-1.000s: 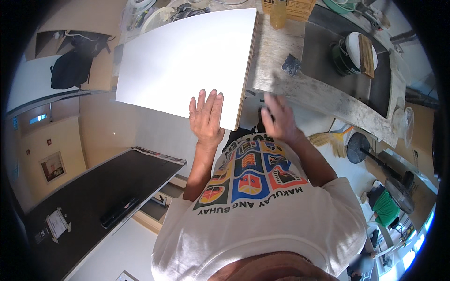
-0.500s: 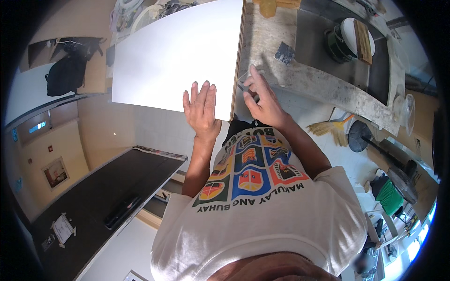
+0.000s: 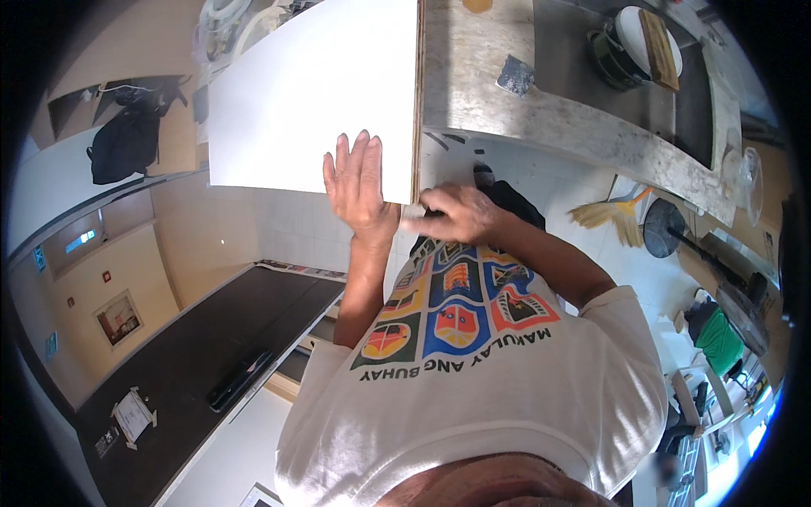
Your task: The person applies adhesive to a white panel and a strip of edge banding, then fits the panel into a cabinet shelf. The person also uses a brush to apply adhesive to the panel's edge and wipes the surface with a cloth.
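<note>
A large white board (image 3: 287, 118) with a brown layered edge (image 3: 419, 101) lies in front of me, its near right corner toward my body. My left hand (image 3: 359, 182) rests flat on its top by the near edge, fingers stretched out. Just beyond that corner is my right hand (image 3: 463, 213), its fingers curled and pointing left. The fingertips are blurred by motion. Whatever they pinch, if anything, cannot be made out.
Right of the board is a stained worktop (image 3: 473, 93) with a dark scraper-like square (image 3: 515, 76) and a sunken basin holding a lidded bucket (image 3: 621, 59). A broom (image 3: 612, 215) and a fan (image 3: 663, 228) stand at right. A dark counter (image 3: 220, 346) is at left.
My right hand has come from beside the board's right edge toward my body, to the near corner, and its fingers have curled. The left hand stays flat on the board.
</note>
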